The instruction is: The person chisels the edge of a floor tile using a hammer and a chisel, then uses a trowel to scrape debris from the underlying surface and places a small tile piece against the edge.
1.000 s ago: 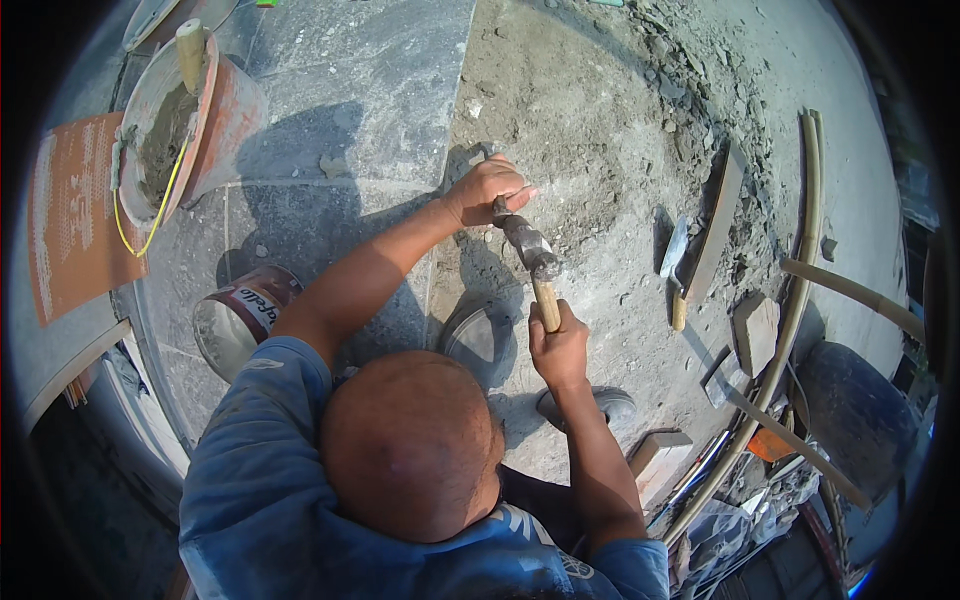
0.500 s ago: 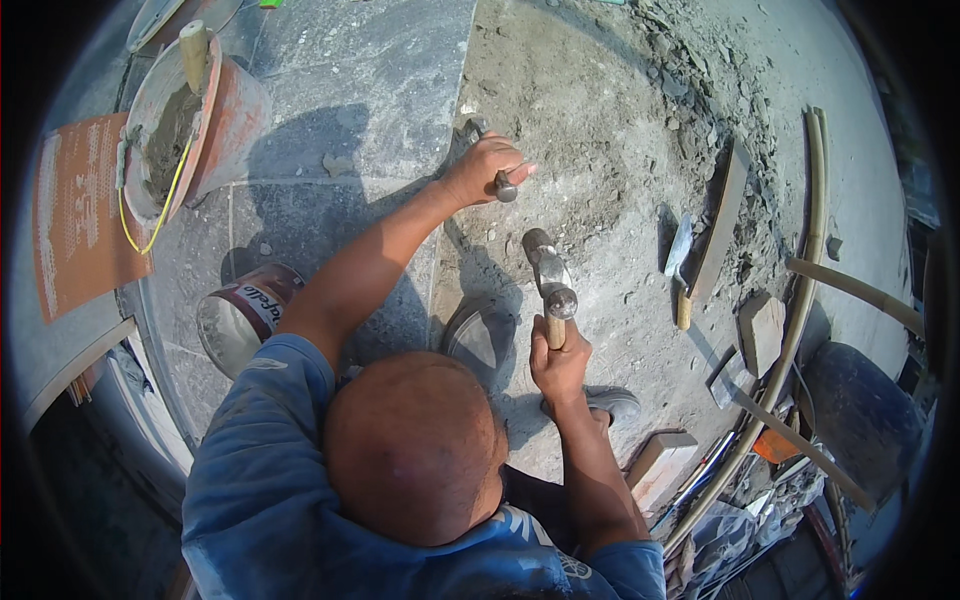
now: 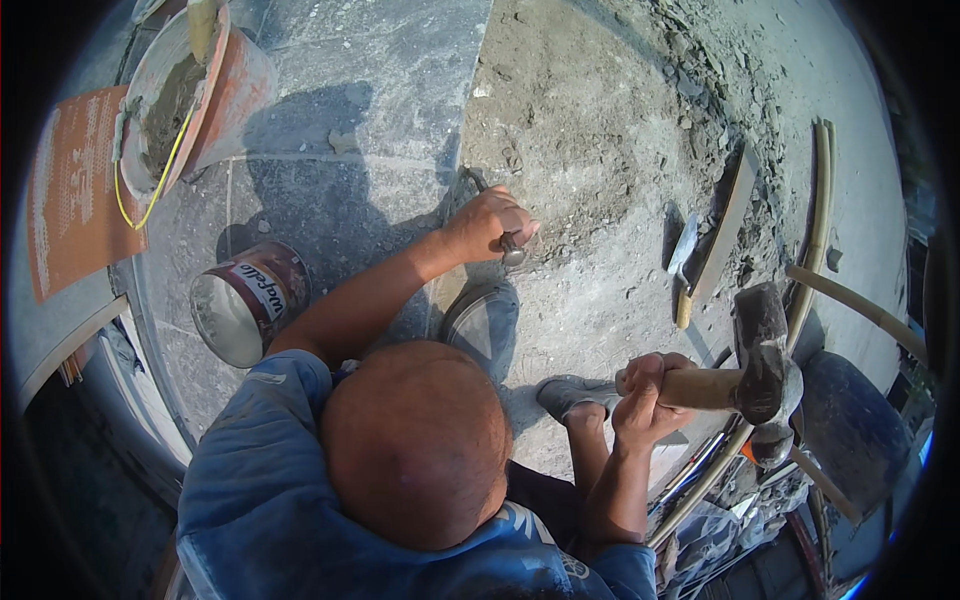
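My left hand (image 3: 488,226) is closed around a metal chisel (image 3: 514,252). The chisel's rounded striking end sticks out on the near side of the fist, and its other end reaches toward the edge of the grey tiles (image 3: 395,120). Off to the right, my right hand (image 3: 648,402) grips the wooden handle of a hammer (image 3: 763,350). The heavy steel head is raised well away from the chisel, over the floor's right side. Rough broken mortar (image 3: 570,130) borders the tile edge by my left hand.
At the left stand a mortar bucket (image 3: 240,90) with a yellow handle and a round tin (image 3: 240,300). To the right lie a trowel (image 3: 684,250), a long straight board (image 3: 722,235), bamboo poles (image 3: 816,215) and a dark tub (image 3: 855,420). Rubble (image 3: 700,80) is heaped beyond.
The hammer has swung from close to the chisel out to the right and up. My left hand, still on the chisel, has shifted slightly nearer to me.
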The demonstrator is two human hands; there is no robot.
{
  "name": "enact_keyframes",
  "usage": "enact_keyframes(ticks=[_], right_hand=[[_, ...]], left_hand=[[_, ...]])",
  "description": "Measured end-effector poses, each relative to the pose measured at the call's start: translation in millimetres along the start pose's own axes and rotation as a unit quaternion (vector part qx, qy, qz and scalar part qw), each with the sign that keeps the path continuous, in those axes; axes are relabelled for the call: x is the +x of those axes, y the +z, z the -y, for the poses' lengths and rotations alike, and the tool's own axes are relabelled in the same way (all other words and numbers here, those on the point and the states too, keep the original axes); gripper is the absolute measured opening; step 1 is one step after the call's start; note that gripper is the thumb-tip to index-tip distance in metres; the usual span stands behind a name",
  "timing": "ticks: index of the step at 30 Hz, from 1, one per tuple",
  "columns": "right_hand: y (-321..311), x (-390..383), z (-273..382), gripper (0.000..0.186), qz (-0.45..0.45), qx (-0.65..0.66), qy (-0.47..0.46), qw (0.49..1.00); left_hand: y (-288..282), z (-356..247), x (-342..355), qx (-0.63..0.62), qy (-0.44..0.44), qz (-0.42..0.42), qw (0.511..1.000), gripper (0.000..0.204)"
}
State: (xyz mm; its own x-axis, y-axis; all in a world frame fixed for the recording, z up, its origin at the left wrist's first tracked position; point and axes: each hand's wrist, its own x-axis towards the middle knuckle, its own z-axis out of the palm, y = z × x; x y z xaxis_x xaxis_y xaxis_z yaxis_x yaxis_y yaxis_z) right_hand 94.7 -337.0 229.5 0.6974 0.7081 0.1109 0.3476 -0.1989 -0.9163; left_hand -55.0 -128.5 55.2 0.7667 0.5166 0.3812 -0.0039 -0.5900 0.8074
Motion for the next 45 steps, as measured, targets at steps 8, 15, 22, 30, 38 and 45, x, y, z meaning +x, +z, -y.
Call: enact_keyframes(ticks=[8, 15, 22, 30, 38, 45], right_hand=[[17.7, -58.7, -43.5, 0.019, 0.142, -0.059, -0.167, 0.974], [46.2, -39.4, -35.4, 0.016, 0.194, -0.114, 0.137, 0.965], [27.1, -20.4, 8.9, 0.007, 0.078, 0.268, -0.113, 0.953], [50.6, -42.5, -27.3, 0.021, 0.196, -0.107, 0.122, 0.967], [31.3, -24.9, 5.9, 0.023, 0.082, 0.261, -0.138, 0.952], [56.4, -46.6, -25.2, 0.022, 0.173, -0.082, 0.099, 0.976]], left_hand=[[-1.8, -3.9, 4.3, -0.014, -0.012, -0.004, 1.0, 0.042], [10.4, 11.2, 3.0, 0.051, 0.01, 0.014, 0.999, 0.04], [-0.9, 1.9, -5.1, 0.032, -0.013, 0.014, 0.999, 0.039], [-7.1, 9.1, -5.1, 0.035, -0.006, 0.019, 0.999, 0.04], [-8.4, 7.4, -0.3, -0.01, -0.016, 0.007, 1.0, 0.042], [-6.7, 11.2, -6.2, 0.026, -0.007, 0.008, 1.0, 0.04]])
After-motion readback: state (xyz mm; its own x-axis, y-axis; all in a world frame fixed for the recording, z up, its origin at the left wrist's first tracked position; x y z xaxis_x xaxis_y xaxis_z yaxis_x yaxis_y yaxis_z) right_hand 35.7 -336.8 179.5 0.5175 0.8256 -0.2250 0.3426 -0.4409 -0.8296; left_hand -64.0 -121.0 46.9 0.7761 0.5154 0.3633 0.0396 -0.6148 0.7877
